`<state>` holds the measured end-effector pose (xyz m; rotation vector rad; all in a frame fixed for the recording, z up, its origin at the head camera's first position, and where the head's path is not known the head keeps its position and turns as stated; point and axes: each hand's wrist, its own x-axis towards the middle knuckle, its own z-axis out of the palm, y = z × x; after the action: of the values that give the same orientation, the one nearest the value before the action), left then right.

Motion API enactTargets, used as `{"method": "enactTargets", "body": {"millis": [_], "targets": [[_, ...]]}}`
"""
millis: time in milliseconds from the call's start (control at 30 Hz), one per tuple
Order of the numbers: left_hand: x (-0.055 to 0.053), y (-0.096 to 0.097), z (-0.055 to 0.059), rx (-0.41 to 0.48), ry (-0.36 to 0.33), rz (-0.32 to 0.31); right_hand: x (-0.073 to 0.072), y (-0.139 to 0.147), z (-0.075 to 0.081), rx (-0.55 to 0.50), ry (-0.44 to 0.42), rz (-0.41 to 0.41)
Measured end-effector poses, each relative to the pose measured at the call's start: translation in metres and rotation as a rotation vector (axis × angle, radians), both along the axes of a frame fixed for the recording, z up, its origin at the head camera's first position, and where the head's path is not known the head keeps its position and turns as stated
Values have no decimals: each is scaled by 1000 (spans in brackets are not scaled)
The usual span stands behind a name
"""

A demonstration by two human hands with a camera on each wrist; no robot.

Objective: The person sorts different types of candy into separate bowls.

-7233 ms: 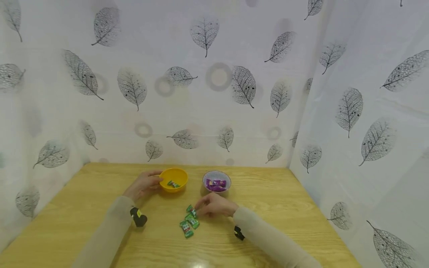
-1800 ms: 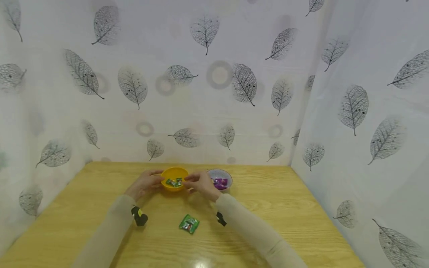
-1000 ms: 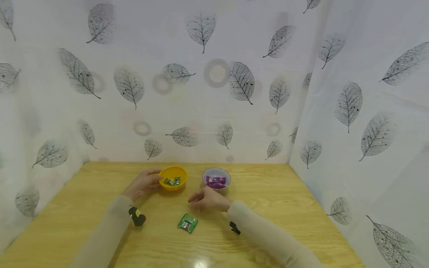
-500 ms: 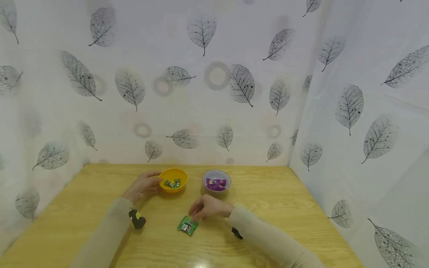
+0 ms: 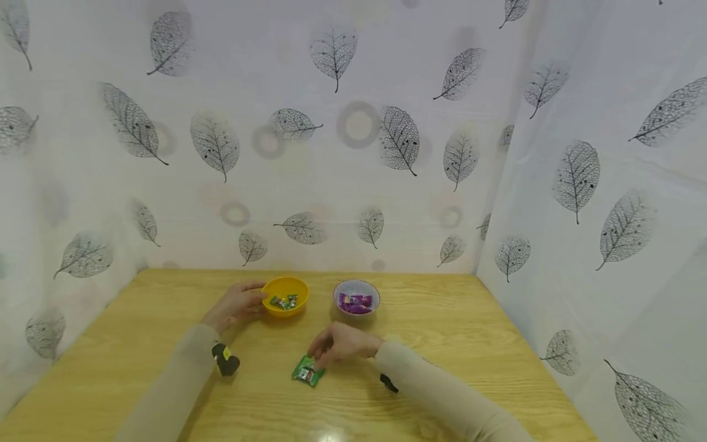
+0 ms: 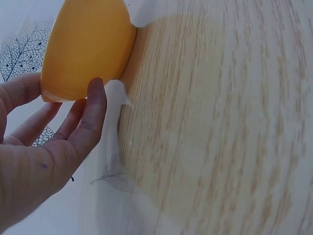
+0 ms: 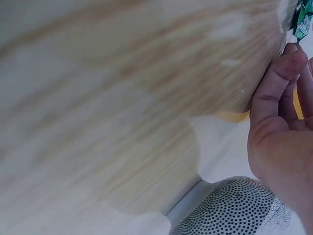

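Observation:
My left hand holds the yellow bowl by its left side; in the left wrist view the thumb is at the rim and the fingers lie against the bowl's outside. Inside it are two green-wrapped candies. Nearer to me, two more green candies lie close together on the table. My right hand reaches in from the right, thumb and forefinger pinching the edge of one green candy. Most of that candy is cut off in the right wrist view.
To the right of the yellow bowl stands a pale bowl with purple-wrapped candies, its dotted outside visible in the right wrist view. A leaf-print curtain rises behind the wooden table and along its sides.
One green candy went from the table into the yellow bowl with the right hand, which then came back to the candies on the table. The left hand stayed at the yellow bowl.

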<state>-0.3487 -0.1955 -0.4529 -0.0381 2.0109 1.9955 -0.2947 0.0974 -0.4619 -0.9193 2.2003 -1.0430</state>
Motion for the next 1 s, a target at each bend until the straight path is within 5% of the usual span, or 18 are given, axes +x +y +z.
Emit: {"method": "enactTargets", "body": {"millis": [267, 1000], "targets": [[0, 1, -1, -16, -5, 2, 0, 0, 2, 11, 43, 48], [-1, 1, 2, -32, 1, -16, -7, -3, 0, 106, 253, -19]]}}
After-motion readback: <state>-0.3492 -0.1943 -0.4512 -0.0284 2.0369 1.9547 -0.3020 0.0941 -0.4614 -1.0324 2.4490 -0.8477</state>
